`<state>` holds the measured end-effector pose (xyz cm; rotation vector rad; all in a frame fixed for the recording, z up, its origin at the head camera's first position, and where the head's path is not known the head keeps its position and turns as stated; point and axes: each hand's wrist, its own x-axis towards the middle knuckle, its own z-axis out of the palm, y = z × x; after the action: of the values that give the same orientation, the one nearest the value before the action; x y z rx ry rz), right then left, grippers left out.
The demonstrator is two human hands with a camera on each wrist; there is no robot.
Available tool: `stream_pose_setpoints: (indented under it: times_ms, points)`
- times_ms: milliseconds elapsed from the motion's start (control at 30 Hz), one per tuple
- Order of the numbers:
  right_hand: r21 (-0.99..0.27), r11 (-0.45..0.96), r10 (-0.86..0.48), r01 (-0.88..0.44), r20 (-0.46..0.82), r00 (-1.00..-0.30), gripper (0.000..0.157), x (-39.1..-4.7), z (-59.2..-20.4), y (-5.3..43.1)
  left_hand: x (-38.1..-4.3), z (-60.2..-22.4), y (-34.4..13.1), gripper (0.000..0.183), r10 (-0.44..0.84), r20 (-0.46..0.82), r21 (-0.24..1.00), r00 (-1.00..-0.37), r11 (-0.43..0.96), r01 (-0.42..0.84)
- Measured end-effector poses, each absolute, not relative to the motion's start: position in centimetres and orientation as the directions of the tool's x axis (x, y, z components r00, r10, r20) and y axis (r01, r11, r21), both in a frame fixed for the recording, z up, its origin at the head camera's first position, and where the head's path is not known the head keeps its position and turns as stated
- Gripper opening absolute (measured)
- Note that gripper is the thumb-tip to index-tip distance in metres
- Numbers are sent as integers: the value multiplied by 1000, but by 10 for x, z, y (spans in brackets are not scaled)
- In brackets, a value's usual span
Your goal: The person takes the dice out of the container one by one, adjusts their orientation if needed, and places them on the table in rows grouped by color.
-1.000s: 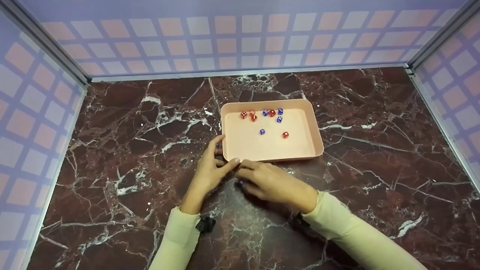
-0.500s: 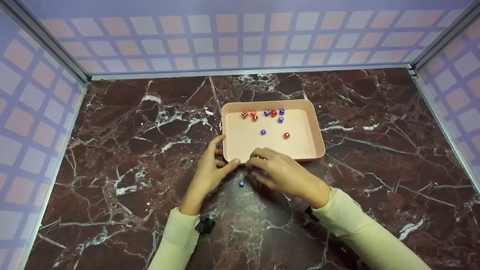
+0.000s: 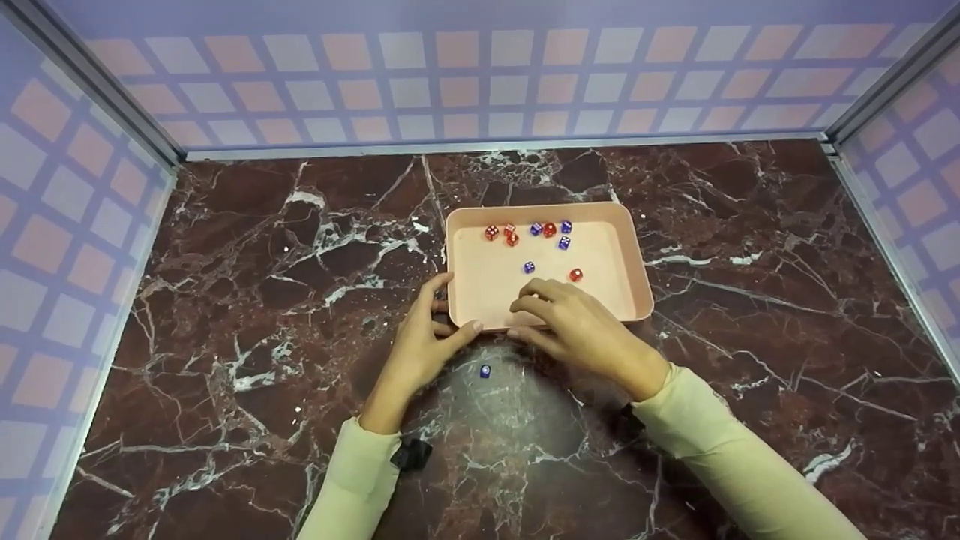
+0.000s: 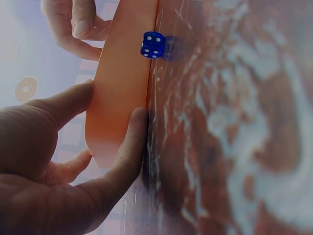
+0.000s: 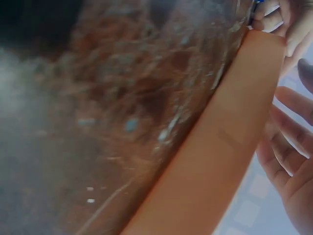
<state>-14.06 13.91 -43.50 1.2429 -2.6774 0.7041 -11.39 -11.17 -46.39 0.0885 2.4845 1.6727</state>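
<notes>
A shallow peach-coloured tray (image 3: 487,289) holds several red and blue dice, among them a blue die (image 3: 529,267) and a red die (image 3: 575,275) near its middle. My left hand (image 3: 427,337) holds the tray's near-left corner, thumb at the front rim and fingers along the left side. Over the front rim is my right hand (image 3: 577,326), its fingers bent loosely above the tray floor. The right wrist view shows nothing between those fingers. On the tabletop in front of the tray lies a single blue die (image 4: 152,45), apart from both hands.
The tray stands on a dark red marbled tabletop (image 3: 300,322) with white veins. Checkered panels enclose the table, with the back panel (image 3: 487,82) beyond the tray. More dice, including a red die (image 3: 491,232), sit along the tray's far wall.
My right hand has moved right and forward from beside the left thumb to over the tray's front rim, uncovering the blue die on the table. The left hand keeps its hold.
</notes>
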Motion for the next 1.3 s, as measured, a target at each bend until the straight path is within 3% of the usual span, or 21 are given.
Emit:
stream_pose_setpoints:
  times_ms: [533, 900, 1300]
  points:
    - [-287, 644, -642, -709, 300, -705, 18, -155, -438, 156, -111, -466, -115, 79, 117, -100, 917, -988, 396, -46]
    - [-333, 710, -553, -620, 281, -784, 17, -167, -439, 171, -115, -465, -111, 79, 116, -103, 921, -988, 387, -51]
    - [-317, 746, -513, -585, 286, -809, 15, -184, -441, 178, -114, -463, -112, 79, 124, -98, 924, -987, 380, -44]
